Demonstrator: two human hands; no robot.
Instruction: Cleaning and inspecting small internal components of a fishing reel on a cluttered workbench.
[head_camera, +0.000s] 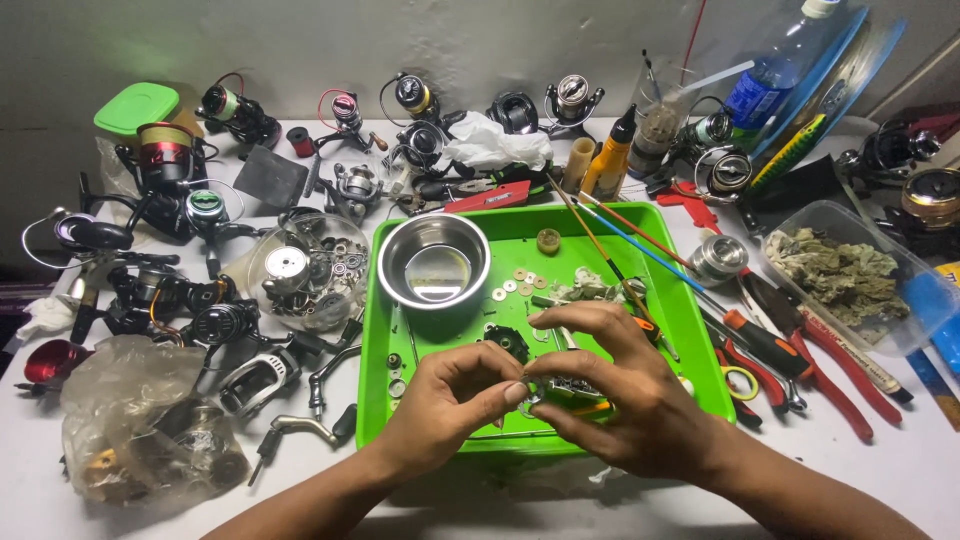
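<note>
A small silvery metal reel part is sitting pinched between the fingertips, just above the front of the green tray, largely hidden, its exact shape unclear.

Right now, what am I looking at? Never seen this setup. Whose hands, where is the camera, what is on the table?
There is no machine here: a person works with two bare hands, and the single picture comes from a camera worn on their head, looking down. The left hand and right hand meet over a green tray and pinch a small metal part between the fingertips; it is too small to identify. In the tray are a steel bowl, small washers and thin sticks. Around it on the white table lie many fishing reels, a clear bowl of parts, red-handled pliers, an orange bottle and a plastic bag.
</note>
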